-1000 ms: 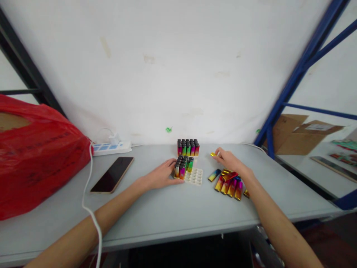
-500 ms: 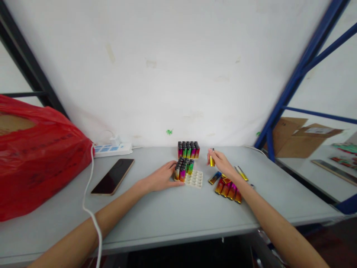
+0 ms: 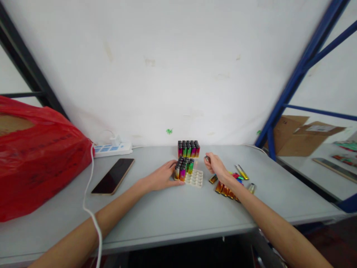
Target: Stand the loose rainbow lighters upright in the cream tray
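A white tray (image 3: 196,178) with round holes lies mid-table, its left part filled with upright rainbow-coloured lighters (image 3: 183,166). My left hand (image 3: 163,175) rests flat against the tray's left side, fingers touching the lighters. My right hand (image 3: 214,165) hovers just right of the tray, closed on one lighter (image 3: 207,159) whose dark top shows above the fingers. A loose pile of lighters (image 3: 229,185) lies on the table under my right wrist. A second, full block of upright lighters (image 3: 188,148) stands behind the tray near the wall.
A dark phone (image 3: 112,175) lies left of the tray. A white power strip (image 3: 112,148) sits at the wall, its cable (image 3: 88,193) running across my left forearm. A red plastic bag (image 3: 36,152) fills the left. Blue shelf posts (image 3: 281,108) rise at the right.
My right hand has moved left from beyond the loose pile toward the tray, carrying a lighter and turning it upright. My left hand has stayed at the tray.
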Available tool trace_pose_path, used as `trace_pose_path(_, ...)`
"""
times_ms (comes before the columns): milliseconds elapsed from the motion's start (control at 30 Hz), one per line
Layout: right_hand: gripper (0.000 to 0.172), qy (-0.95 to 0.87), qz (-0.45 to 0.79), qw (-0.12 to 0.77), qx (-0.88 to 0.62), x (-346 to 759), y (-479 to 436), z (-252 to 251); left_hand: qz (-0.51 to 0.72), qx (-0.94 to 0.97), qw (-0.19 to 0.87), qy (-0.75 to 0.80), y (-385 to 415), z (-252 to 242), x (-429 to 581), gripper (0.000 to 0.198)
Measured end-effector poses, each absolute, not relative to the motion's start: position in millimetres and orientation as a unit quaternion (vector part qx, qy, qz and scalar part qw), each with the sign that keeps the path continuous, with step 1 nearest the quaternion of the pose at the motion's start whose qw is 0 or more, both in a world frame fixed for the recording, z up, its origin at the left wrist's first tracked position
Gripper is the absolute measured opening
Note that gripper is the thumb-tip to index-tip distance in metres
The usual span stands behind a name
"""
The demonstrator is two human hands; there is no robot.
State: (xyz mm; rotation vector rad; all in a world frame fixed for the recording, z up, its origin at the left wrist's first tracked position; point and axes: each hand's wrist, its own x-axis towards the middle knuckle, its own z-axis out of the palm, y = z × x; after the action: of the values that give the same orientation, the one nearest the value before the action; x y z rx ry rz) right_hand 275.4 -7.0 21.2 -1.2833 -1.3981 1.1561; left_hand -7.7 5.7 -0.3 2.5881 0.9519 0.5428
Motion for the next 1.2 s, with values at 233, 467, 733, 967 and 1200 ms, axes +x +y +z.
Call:
trace_pose_path(233,0.057,-0.582,0.451,0.46,-0.496,276,-4,17,0.182,0.908,0.161,0.342,6,0,-7,0.083)
trace_pose_path(467,0.059,-0.701,0.297,0.45,-0.467,276,-13,23,0.175,0.912,0.162,0.333,5,3,-7,0.081)
trace_pose_path(733,0.045,-0.799,0.124,0.398,-0.433,272,-23,31,0.178,0.91,0.162,0.336,4,3,-6,0.078)
trace_pose_path(967,0.038,-0.842,0.126,0.31,-0.423,266,-27,27,0.189,0.91,0.166,0.329,2,5,-6,0.069)
trace_pose_path(1200,0.039,-0.849,0.005,0.196,-0.49,258,-28,33,0.193,0.906,0.171,0.335,2,4,-6,0.071)
